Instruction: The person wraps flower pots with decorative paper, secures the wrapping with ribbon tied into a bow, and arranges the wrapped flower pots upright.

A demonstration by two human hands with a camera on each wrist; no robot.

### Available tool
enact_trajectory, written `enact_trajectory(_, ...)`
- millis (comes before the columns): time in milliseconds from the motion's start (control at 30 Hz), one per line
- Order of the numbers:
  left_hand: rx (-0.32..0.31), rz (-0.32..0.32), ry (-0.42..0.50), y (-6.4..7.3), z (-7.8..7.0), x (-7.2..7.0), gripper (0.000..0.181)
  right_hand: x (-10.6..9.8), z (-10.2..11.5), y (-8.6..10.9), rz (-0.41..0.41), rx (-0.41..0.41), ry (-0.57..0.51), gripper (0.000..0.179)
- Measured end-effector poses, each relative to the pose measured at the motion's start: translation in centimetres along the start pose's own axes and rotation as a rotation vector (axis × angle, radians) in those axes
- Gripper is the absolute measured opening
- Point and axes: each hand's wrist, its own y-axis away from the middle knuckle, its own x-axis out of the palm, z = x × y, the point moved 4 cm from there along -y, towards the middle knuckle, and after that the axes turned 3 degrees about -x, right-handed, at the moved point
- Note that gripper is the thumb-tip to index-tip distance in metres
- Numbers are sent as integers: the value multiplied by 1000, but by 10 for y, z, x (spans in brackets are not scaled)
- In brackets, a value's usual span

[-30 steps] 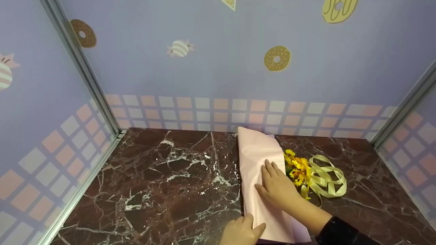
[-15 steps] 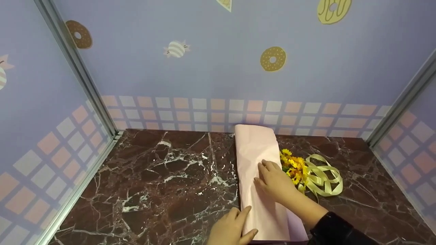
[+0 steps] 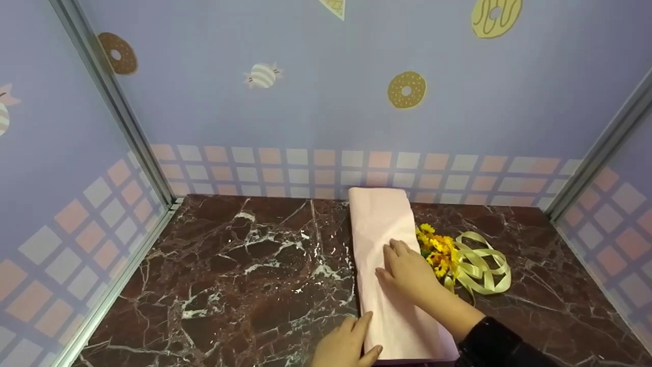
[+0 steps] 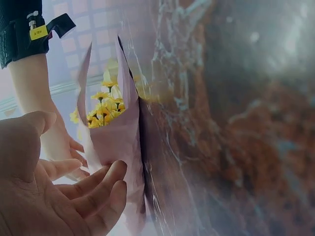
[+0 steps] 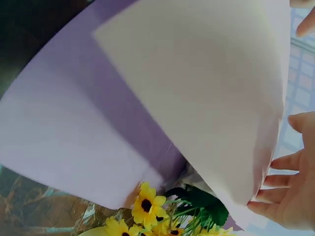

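A long sheet of folded wrapping paper (image 3: 377, 219), pale pink outside, lies lengthwise on the marbled table. My right hand (image 3: 410, 270) presses on its top with straight fingers. Beside the lower left edge of the paper, my left hand (image 3: 344, 344) rests with thumb and fingertips on it, pinching nothing. Yellow artificial flowers (image 3: 439, 251) show from under the right edge. In the right wrist view, a pale paper flap stands over a lilac inner side (image 5: 64, 123), with flower heads (image 5: 147, 205) beneath. Most of the stems are hidden.
A loosely looped pale yellow ribbon (image 3: 501, 275) lies right of the flowers. The dark marbled table (image 3: 244, 300) extends to the left, and patterned walls (image 3: 305, 112) close it in at the back and sides.
The paper's far end has come down flatter, its corner no longer slanting. The lilac strip at lower right has narrowed. My left hand has shifted slightly left; my right hand stays on the paper.
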Motion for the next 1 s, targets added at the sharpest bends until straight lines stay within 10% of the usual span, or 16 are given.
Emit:
enact_trajectory(633, -80, 55, 93, -2, 9, -7, 66, 3, -11, 2, 3, 50, -142, 60)
enact_trajectory(1000, -83, 60, 94, -1, 12, -11, 67, 5, -2, 8, -20, 47, 20, 57)
